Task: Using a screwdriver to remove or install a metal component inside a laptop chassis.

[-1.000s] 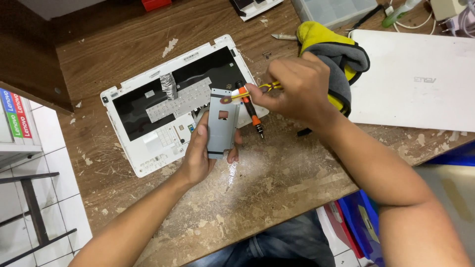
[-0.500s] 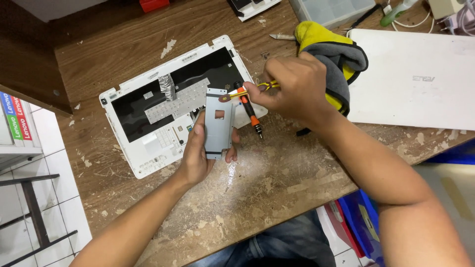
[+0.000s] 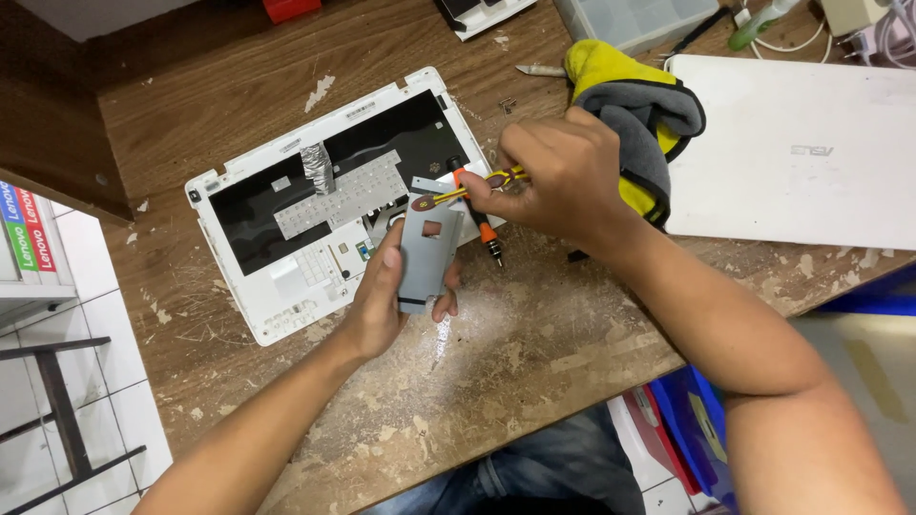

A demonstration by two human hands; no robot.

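Two hands work a flat metal bracket over an opened white laptop shell.

At frame centre the left hand curls around a thin, grey, rectangular metal bracket with one small square cut-out, thumb and fingers gripping its long edges. The right hand pinches shut on one slim yellow-handled screwdriver, its tip at the bracket's top. A second, orange-and-black screwdriver lies beside it. The glossy plastic laptop shell rests on a scuffed, paint-flecked wooden table; one yellow-grey cloth bunches upper right.
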